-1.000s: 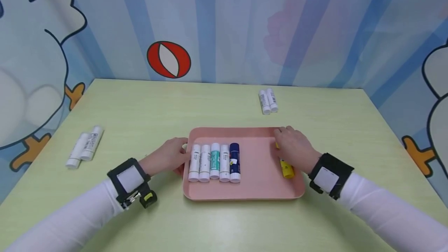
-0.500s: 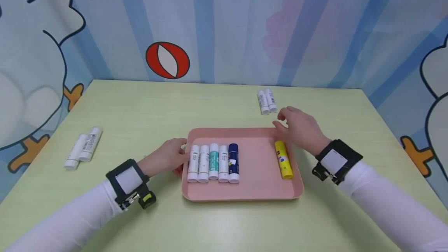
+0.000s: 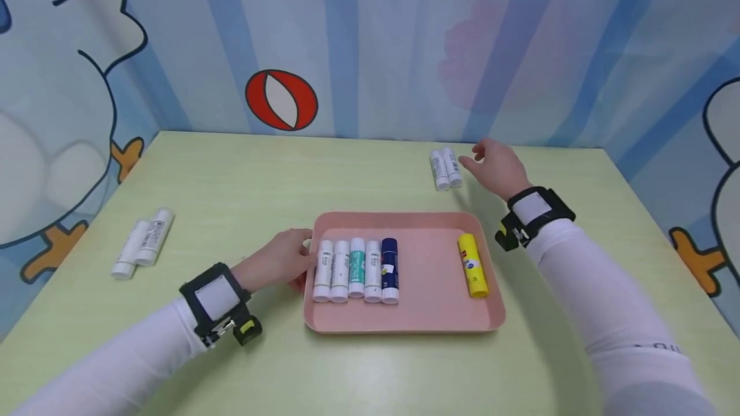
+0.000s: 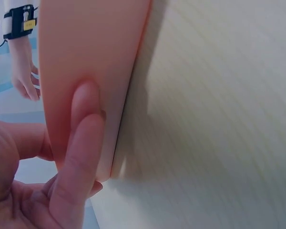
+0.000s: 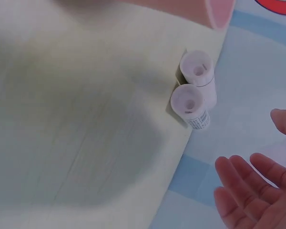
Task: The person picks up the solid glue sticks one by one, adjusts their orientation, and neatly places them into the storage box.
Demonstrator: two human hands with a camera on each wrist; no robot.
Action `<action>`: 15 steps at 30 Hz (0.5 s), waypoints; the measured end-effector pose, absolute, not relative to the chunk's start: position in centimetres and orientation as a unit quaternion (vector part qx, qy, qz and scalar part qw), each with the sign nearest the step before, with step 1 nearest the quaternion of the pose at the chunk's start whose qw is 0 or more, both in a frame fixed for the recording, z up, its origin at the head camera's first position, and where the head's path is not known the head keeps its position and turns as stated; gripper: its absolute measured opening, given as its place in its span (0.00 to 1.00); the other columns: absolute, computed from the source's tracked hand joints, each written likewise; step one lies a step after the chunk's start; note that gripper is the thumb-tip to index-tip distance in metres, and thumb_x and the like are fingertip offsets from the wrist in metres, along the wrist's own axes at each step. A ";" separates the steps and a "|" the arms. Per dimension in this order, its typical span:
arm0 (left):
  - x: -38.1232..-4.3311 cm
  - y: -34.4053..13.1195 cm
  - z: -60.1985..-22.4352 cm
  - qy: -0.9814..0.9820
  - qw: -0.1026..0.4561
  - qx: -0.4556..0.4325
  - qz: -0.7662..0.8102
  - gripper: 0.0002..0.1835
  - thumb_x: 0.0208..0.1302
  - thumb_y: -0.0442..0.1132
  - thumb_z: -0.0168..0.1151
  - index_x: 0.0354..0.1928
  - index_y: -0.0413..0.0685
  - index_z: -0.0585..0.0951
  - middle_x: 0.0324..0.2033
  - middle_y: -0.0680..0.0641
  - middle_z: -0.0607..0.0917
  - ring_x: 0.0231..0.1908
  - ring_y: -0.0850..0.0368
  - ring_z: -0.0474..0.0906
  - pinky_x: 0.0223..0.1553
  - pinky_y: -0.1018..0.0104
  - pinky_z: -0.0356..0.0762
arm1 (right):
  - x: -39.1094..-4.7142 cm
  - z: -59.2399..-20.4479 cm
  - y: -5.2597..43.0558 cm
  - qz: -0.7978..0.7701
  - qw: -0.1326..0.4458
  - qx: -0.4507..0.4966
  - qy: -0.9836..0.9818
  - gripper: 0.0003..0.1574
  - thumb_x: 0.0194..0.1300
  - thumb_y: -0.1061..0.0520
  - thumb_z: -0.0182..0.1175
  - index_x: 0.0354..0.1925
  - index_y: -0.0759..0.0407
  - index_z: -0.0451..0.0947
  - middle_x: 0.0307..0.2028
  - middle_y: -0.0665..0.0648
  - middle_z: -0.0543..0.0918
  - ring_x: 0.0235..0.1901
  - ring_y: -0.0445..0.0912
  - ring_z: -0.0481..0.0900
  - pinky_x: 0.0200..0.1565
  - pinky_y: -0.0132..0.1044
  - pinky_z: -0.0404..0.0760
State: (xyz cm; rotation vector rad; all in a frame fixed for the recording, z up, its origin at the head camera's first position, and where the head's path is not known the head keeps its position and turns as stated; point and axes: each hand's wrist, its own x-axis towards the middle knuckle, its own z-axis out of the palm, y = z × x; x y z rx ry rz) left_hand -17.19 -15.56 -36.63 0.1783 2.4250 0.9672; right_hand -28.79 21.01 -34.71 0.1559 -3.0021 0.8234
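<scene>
Reference: clock positions read from the centre of the pink tray (image 3: pixel 430 278), 12 o'clock pointing away from the person.
Tray: flat on the pale table (image 3: pixel 370 374).
Left hand (image 3: pixel 279 258): at 9 o'clock; grips the tray's side wall, thumb at the rim, fingers against the outer face. Contact between thumb and nearest tube: cannot be determined.
Right hand (image 3: pixel 496 169): between 1 and 2 o'clock, raised above the table; thumb and fingers parted wide, fingers loosely bent.
Far white tubes (image 3: pixel 439 171): two, at 1 o'clock beyond the tray, lying side by side just beside the right hand; the right wrist view shows a gap between hand and tubes.
Tray row: five tubes side by side toward 9 o'clock; from that side, two white tubes (image 3: pixel 340 271), a green-labelled tube (image 3: pixel 356 268), another white tube (image 3: pixel 372 271), a dark blue tube (image 3: pixel 390 271) with a white end.
Yellow tube (image 3: pixel 473 266): inside the tray at 3 o'clock, slightly slanted, well apart from the row.
Outlying white tubes (image 3: pixel 153 236): two, near 9 o'clock, on the table well clear of the tray.
Backdrop (image 3: pixel 393 50): at 12 o'clock, blue-striped, printed with a red-and-white ball (image 3: pixel 281 100).
</scene>
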 end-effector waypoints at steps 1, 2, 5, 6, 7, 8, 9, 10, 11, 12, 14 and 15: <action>-17.2 -15.5 -36.6 0.894 0.261 0.066 0.358 0.28 0.70 0.31 0.53 0.69 0.32 0.60 0.31 0.42 0.81 0.22 0.54 0.80 0.24 0.63 0.81 | -29.1 -34.9 21.1 0.271 0.008 0.042 -0.962 0.32 0.72 0.46 0.53 0.58 0.72 0.67 0.51 0.72 0.75 0.46 0.63 0.74 0.46 0.54 0.75; -17.1 -15.5 -36.6 0.894 0.261 0.066 0.358 0.28 0.70 0.31 0.53 0.69 0.32 0.60 0.31 0.42 0.81 0.22 0.54 0.80 0.24 0.63 0.81 | -29.3 -35.0 21.1 0.278 0.003 0.035 -0.960 0.33 0.72 0.45 0.53 0.59 0.72 0.65 0.51 0.72 0.74 0.47 0.64 0.74 0.46 0.54 0.75; -17.0 -15.4 -36.5 0.894 0.261 0.067 0.358 0.28 0.70 0.31 0.53 0.69 0.32 0.60 0.32 0.42 0.81 0.22 0.54 0.80 0.24 0.63 0.81 | -30.0 -35.6 21.1 0.290 -0.010 0.020 -0.957 0.35 0.72 0.45 0.53 0.61 0.72 0.63 0.51 0.73 0.74 0.47 0.64 0.74 0.46 0.53 0.75; -17.0 -15.4 -36.4 0.895 0.260 0.066 0.357 0.28 0.70 0.32 0.53 0.69 0.32 0.60 0.32 0.42 0.81 0.22 0.54 0.80 0.24 0.64 0.81 | -30.2 -35.9 21.2 0.290 -0.015 0.016 -0.957 0.36 0.72 0.44 0.54 0.61 0.72 0.62 0.51 0.73 0.74 0.46 0.64 0.74 0.45 0.53 0.76; -17.0 -15.5 -36.4 0.895 0.258 0.065 0.357 0.28 0.70 0.32 0.53 0.69 0.33 0.61 0.31 0.42 0.81 0.22 0.54 0.80 0.25 0.64 0.81 | -30.5 -36.1 21.2 0.287 -0.016 0.015 -0.958 0.36 0.71 0.43 0.54 0.60 0.72 0.63 0.50 0.72 0.74 0.45 0.63 0.75 0.43 0.51 0.76; -16.9 -15.5 -36.4 0.896 0.256 0.064 0.356 0.28 0.70 0.32 0.53 0.69 0.33 0.61 0.31 0.43 0.81 0.22 0.54 0.80 0.25 0.64 0.81 | -30.8 -36.4 21.2 0.285 -0.023 0.013 -0.958 0.38 0.71 0.42 0.54 0.60 0.72 0.63 0.50 0.73 0.75 0.44 0.62 0.75 0.43 0.50 0.77; -16.9 -15.6 -36.3 0.897 0.255 0.064 0.355 0.28 0.70 0.32 0.53 0.69 0.33 0.61 0.31 0.43 0.81 0.22 0.54 0.80 0.25 0.64 0.81 | -31.2 -36.7 21.2 0.281 -0.031 0.013 -0.959 0.38 0.71 0.42 0.54 0.60 0.73 0.63 0.50 0.73 0.75 0.44 0.62 0.75 0.43 0.50 0.76; -16.8 -15.7 -36.3 0.898 0.254 0.065 0.354 0.28 0.70 0.32 0.53 0.69 0.33 0.61 0.31 0.43 0.81 0.22 0.54 0.80 0.25 0.64 0.81 | -31.5 -37.0 21.2 0.275 -0.041 0.011 -0.960 0.39 0.70 0.41 0.54 0.60 0.73 0.62 0.50 0.73 0.75 0.44 0.62 0.75 0.43 0.50 0.76; -16.8 -15.8 -36.3 0.899 0.253 0.064 0.353 0.28 0.70 0.32 0.53 0.69 0.33 0.61 0.31 0.43 0.81 0.22 0.54 0.80 0.25 0.64 0.81 | -31.9 -37.3 21.2 0.269 -0.052 0.007 -0.962 0.40 0.70 0.40 0.54 0.60 0.73 0.63 0.50 0.73 0.75 0.44 0.61 0.75 0.44 0.49 0.76; -16.7 -15.8 -36.4 0.899 0.253 0.064 0.353 0.27 0.70 0.32 0.53 0.69 0.33 0.61 0.31 0.43 0.81 0.22 0.54 0.80 0.25 0.64 0.81 | -32.3 -37.6 21.2 0.264 -0.063 0.003 -0.962 0.41 0.69 0.40 0.54 0.60 0.73 0.63 0.51 0.73 0.75 0.45 0.61 0.74 0.45 0.49 0.76; -16.6 -15.9 -36.4 0.898 0.253 0.064 0.355 0.27 0.70 0.32 0.53 0.69 0.33 0.61 0.31 0.43 0.81 0.22 0.54 0.80 0.25 0.63 0.81 | -32.8 -38.1 21.2 0.257 -0.089 -0.007 -0.962 0.41 0.69 0.40 0.54 0.61 0.73 0.62 0.53 0.73 0.74 0.47 0.61 0.73 0.49 0.51 0.74; -16.5 -15.9 -36.4 0.898 0.253 0.065 0.355 0.27 0.70 0.32 0.53 0.69 0.33 0.61 0.31 0.43 0.81 0.22 0.54 0.80 0.25 0.63 0.81 | -33.0 -38.2 21.2 0.252 -0.097 -0.011 -0.963 0.41 0.69 0.40 0.54 0.61 0.73 0.62 0.53 0.73 0.73 0.48 0.61 0.73 0.50 0.52 0.73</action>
